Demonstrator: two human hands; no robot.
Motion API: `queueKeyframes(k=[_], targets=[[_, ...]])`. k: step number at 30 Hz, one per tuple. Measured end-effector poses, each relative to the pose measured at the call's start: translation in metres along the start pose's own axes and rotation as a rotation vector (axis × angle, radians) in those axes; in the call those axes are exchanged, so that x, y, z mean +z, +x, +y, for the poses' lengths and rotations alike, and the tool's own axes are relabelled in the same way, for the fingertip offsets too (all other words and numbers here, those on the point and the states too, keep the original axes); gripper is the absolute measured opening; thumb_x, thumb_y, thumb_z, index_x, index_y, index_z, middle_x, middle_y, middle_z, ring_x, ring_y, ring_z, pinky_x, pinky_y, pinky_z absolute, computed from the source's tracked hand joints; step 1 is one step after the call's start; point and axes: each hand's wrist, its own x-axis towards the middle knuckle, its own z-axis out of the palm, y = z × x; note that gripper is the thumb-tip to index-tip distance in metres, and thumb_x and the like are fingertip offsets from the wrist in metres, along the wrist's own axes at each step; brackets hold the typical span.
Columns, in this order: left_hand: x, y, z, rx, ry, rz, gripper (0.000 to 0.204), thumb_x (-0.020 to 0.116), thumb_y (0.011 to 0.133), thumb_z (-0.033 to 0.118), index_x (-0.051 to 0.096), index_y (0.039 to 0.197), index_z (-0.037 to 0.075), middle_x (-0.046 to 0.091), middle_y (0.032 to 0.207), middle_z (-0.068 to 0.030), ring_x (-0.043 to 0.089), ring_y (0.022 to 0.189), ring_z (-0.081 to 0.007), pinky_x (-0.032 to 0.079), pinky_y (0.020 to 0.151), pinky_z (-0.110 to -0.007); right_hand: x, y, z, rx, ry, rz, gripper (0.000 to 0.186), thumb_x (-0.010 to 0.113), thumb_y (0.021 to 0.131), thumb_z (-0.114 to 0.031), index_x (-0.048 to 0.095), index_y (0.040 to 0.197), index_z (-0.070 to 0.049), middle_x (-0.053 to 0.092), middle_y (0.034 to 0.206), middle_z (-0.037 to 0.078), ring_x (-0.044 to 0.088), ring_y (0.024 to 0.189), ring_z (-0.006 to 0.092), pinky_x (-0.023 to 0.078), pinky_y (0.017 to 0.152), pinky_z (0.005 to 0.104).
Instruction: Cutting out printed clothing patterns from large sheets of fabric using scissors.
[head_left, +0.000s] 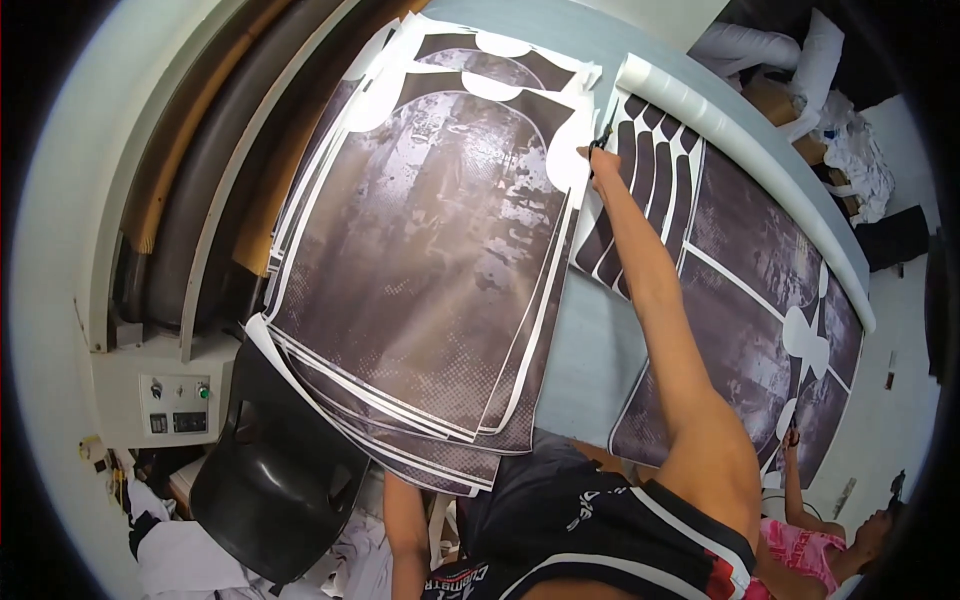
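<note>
Right hand point(597, 158): closed on scissors point(604, 138) at the sheet's point(740, 260) far edge.
Left hand: hidden below the stack point(420, 260); grip unknowable.
Sheet: judged light, floppy, tearable; best held by its edge.

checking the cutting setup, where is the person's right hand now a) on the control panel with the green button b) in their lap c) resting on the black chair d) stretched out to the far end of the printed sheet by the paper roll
d, the right hand is stretched far across the table to the top edge of the printed sheet, just below the white paper roll, holding a small dark tool.
</note>
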Motion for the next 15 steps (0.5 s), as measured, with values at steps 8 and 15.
queueKeyframes(k=[8,15], targets=[[-0.01,-0.13,-0.039,-0.114,-0.069,-0.013,0.057,0.053,0.094,0.033,0.045,0.143,0.005,0.041,0.147,-0.0217,0.039,0.133,-0.043,0.035,0.107,-0.051,-0.037,-0.126,-0.063,-0.307,-0.028,-0.15,0.03,0.083,0.07,-0.011,0.067,0.089,0.007,0.066,0.082,0.007,0.057,0.074,0.0152,0.045,0.067,0.0319],[-0.021,-0.253,-0.093,-0.136,-0.111,-0.037,0.061,0.056,0.093,0.037,0.045,0.143,0.005,0.04,0.149,-0.0209,0.038,0.134,-0.0437,0.035,0.106,-0.053,-0.078,-0.285,-0.113,-0.67,0.045,-0.29,0.024,0.083,0.069,-0.005,0.064,0.082,0.003,0.062,0.072,0.002,0.054,0.063,0.0114,0.045,0.058,0.0286]])
